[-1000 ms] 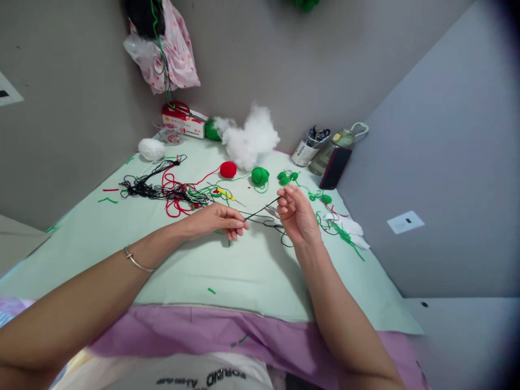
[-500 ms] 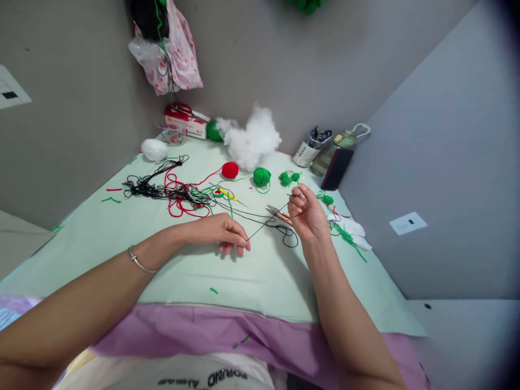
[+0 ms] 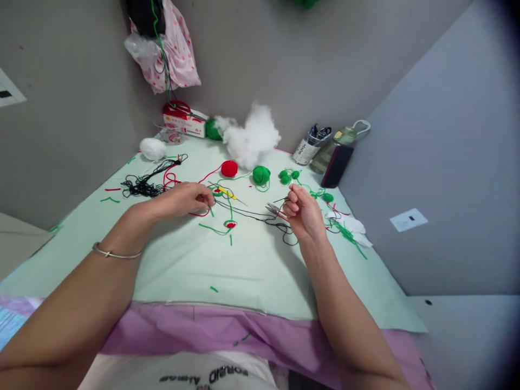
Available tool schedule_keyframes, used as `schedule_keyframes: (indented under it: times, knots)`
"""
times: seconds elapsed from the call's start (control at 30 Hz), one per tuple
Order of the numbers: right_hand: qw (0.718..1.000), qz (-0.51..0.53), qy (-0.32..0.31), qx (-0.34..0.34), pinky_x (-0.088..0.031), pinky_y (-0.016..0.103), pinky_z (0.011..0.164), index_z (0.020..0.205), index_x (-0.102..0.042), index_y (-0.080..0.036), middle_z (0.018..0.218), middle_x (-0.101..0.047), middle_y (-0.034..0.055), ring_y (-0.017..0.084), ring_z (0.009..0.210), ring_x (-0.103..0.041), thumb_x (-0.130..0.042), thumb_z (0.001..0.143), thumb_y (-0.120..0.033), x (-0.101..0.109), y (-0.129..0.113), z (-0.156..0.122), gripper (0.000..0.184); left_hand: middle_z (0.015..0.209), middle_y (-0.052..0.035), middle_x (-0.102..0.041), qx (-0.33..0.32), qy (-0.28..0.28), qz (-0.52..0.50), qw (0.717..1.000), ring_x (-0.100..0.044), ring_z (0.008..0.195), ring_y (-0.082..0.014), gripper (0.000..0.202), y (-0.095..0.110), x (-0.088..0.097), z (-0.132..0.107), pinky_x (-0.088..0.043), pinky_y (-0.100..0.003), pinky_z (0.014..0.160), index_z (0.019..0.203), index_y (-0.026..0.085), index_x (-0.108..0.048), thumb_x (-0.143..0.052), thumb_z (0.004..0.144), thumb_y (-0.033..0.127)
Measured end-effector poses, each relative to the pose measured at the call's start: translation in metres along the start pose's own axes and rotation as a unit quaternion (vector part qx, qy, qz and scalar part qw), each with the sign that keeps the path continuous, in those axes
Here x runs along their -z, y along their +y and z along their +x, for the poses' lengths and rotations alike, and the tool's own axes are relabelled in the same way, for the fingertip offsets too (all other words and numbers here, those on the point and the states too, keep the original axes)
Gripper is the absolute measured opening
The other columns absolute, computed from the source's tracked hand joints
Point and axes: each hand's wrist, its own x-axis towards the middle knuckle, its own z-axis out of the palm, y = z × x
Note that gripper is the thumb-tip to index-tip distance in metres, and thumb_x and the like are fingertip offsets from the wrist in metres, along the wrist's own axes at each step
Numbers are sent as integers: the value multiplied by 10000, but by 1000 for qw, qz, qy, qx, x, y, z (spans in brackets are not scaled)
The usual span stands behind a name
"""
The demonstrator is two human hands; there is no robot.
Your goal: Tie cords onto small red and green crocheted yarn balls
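My right hand (image 3: 301,210) is raised over the right side of the table, its thumb and fingers pinched on black yarn; a short dark strand sticks out left of the fingers. My left hand (image 3: 184,199) hovers low over the tangled black yarn (image 3: 144,187) and covers part of it. Its fingers are curled together, and their grip is hidden. Loose black strands (image 3: 254,213) run between the two hands. Below my right hand lie scissors with orange handles (image 3: 276,211). A small red, white and green crocheted piece (image 3: 230,224) lies between the hands, near a yellow-handled crochet hook (image 3: 227,193).
Behind are a red yarn ball (image 3: 229,169), a green yarn ball (image 3: 261,175), white stuffing (image 3: 252,138) and a white yarn ball (image 3: 153,149). A pen cup (image 3: 305,150), bottle (image 3: 323,157) and dark phone (image 3: 338,167) stand at back right. Green scraps (image 3: 351,238) lie right.
My left hand has let go of the strand stretched between the hands and moved left and back to the black yarn tangle, uncovering the crocheted piece. My right hand has barely moved.
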Motion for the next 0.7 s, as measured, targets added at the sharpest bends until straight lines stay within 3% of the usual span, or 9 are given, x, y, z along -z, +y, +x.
schedule_keyframes:
  times: [0.1,0.33,0.53,0.63,0.7]
  knots:
    - [1000,-16,-8,7,-240,127,376,831,-620,-148,583,-440,-91,3,427,-323,-778,746,-243,-3,-1,-3,204,785,-8,-703,22,26,64,997,-593,666,-170,209,-13,15,-2,-397,-256,603,881,234,-727,-628,722,327]
    - [999,-42,-25,8,-233,135,392,822,-609,-167,596,-448,-84,12,442,-322,-801,729,-278,-5,1,-6,240,958,-29,-724,26,-20,95,995,-625,785,-196,284,-17,23,-5,-423,-263,654,960,238,-695,-661,691,324]
    - [998,-57,-28,5,-224,149,399,822,-603,-171,587,-448,-86,18,444,-316,-807,732,-312,-5,4,-6,264,844,-29,-662,-4,8,59,998,-558,723,-163,135,-12,38,-12,-409,-249,628,841,208,-635,-627,741,299]
    - [998,-59,-33,0,-224,151,403,824,-601,-174,588,-450,-86,19,447,-324,-806,733,-323,-6,5,-6,270,838,-38,-679,-13,-36,26,999,-571,722,-170,148,-16,36,-12,-414,-239,615,823,207,-683,-644,715,301]
    - [998,-61,-35,-2,-224,153,404,828,-599,-176,590,-451,-86,20,447,-326,-802,736,-324,-6,6,-5,268,882,-41,-709,-9,-36,25,999,-595,750,-180,195,-22,29,-9,-418,-231,611,849,222,-729,-667,673,281]
